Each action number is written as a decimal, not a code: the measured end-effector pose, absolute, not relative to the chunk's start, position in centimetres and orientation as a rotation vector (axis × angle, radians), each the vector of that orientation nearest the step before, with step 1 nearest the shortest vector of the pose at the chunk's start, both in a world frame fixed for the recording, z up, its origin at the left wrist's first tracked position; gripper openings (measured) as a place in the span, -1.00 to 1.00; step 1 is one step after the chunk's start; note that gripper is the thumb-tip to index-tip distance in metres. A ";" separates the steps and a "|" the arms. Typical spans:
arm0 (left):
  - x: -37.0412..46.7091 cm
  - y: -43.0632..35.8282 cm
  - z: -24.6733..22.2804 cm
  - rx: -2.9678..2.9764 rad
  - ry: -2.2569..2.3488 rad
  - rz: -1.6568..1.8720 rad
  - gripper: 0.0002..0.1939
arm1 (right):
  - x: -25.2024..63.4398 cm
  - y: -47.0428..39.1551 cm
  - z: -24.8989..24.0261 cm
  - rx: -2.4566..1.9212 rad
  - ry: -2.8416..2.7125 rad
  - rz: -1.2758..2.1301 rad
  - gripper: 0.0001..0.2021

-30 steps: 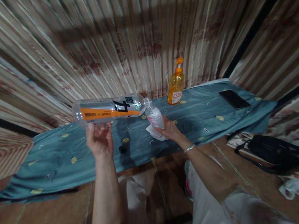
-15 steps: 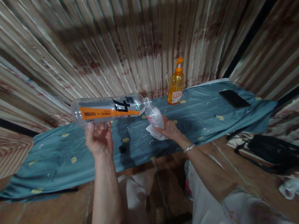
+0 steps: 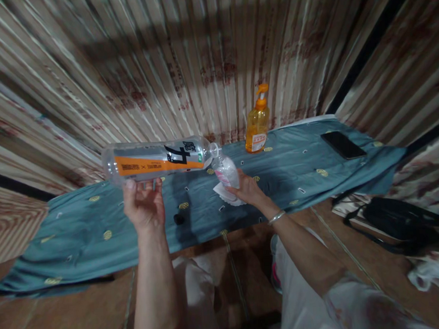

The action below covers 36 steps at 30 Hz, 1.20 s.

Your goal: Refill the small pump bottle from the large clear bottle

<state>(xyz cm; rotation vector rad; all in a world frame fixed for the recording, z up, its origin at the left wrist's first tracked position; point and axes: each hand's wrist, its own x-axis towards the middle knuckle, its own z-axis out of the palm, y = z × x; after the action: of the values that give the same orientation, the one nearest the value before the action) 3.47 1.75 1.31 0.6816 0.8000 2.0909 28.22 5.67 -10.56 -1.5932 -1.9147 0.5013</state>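
Person's left hand [image 3: 144, 206] has a big clear plastic bottle [image 3: 154, 159], silver-and-orange label, held up on its side over the cloth-covered bench [image 3: 83, 226], mouth facing right. Fingers and thumb are grasping it from underneath. The right hand [image 3: 247, 188] has its fingers wrapped round a small clear bottle [image 3: 225, 170] with pink print, tilted so its neck leans up toward the big one's mouth. The two necks overlap from where I'm standing, can't tell if they actually touch. There's some white scalloped thing [image 3: 225, 193] at the small one's lower end, no clue what it is. A black cap [image 3: 178, 219] sits on the bench, near the left hand. Orange pump bottle [image 3: 256, 128] stands upright toward the back by the pleated curtain [image 3: 211, 63], black phone [image 3: 343, 145] lies flat near the right end. Oh, and a silver bangle [image 3: 276, 217] on the right wrist.
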 end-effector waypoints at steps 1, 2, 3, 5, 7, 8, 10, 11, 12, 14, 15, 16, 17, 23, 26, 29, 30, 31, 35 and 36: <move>3.5 1.8 1.3 0.682 0.798 2.089 -0.52 | 28.2 5.7 -10.6 -1.588 -1.918 0.494 -0.47; 3.5 1.8 1.3 0.682 0.796 2.087 -0.52 | 28.2 5.7 -10.6 -1.584 -1.921 0.485 -0.48; 3.6 1.8 1.4 0.682 0.795 2.085 -0.51 | 28.2 5.7 -10.6 -1.581 -1.925 0.480 -0.49; 3.6 1.7 1.4 0.684 0.793 2.086 -0.50 | 28.2 5.8 -10.6 -1.582 -1.932 0.485 -0.50; 3.7 1.7 1.4 0.688 0.792 2.090 -0.48 | 28.3 5.8 -10.7 -1.585 -1.940 0.489 -0.50; 3.7 1.7 1.4 0.692 0.791 2.090 -0.48 | 28.3 5.8 -10.7 -1.588 -1.942 0.486 -0.50; 3.6 1.7 1.3 0.704 0.791 2.088 -0.49 | 28.3 5.8 -10.7 -1.588 -1.944 0.482 -0.49; 3.6 1.8 1.2 0.714 0.793 2.085 -0.50 | 28.3 5.8 -10.8 -1.584 -1.943 0.482 -0.48; 3.5 1.8 1.1 0.727 0.796 2.082 -0.52 | 28.3 5.8 -10.8 -1.578 -1.941 0.483 -0.48; 3.3 1.9 1.0 0.746 0.803 2.080 -0.54 | 28.3 5.8 -10.7 -1.574 -1.936 0.489 -0.47; 3.3 1.9 0.9 0.749 0.808 2.080 -0.54 | 28.3 5.7 -10.6 -1.579 -1.932 0.493 -0.47; 3.2 1.9 0.9 0.751 0.812 2.081 -0.55 | 28.3 5.7 -10.6 -1.584 -1.930 0.498 -0.46; 3.1 2.0 0.8 0.754 0.818 2.081 -0.56 | 28.3 5.6 -10.5 -1.588 -1.930 0.504 -0.46; 2.8 2.0 0.8 0.787 0.823 2.075 -0.57 | 28.2 5.6 -10.4 -1.599 -1.927 0.510 -0.46; 2.8 2.0 0.9 0.779 0.801 2.078 -0.58 | 28.2 5.6 -10.3 -1.588 -1.925 0.519 -0.47; 2.8 2.0 1.0 0.779 0.788 2.081 -0.60 | 28.2 5.6 -10.3 -1.574 -1.926 0.517 -0.46; 2.8 2.0 1.0 0.773 0.784 2.083 -0.60 | 28.2 5.6 -10.3 -1.574 -1.925 0.514 -0.45; 2.8 2.1 1.1 0.766 0.779 2.086 -0.60 | 28.2 5.6 -10.3 -1.572 -1.923 0.510 -0.45; 2.7 2.1 1.1 0.765 0.753 2.079 -0.59 | 28.2 5.7 -10.5 -1.559 -1.919 0.509 -0.44; 2.6 2.1 1.1 0.771 0.752 2.076 -0.59 | 28.2 5.7 -10.5 -1.562 -1.922 0.511 -0.44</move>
<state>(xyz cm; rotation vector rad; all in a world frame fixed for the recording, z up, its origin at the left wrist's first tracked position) 2.65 2.11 1.09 0.7710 0.7518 2.0757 28.20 5.69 -10.52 -1.5621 -1.9222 0.5112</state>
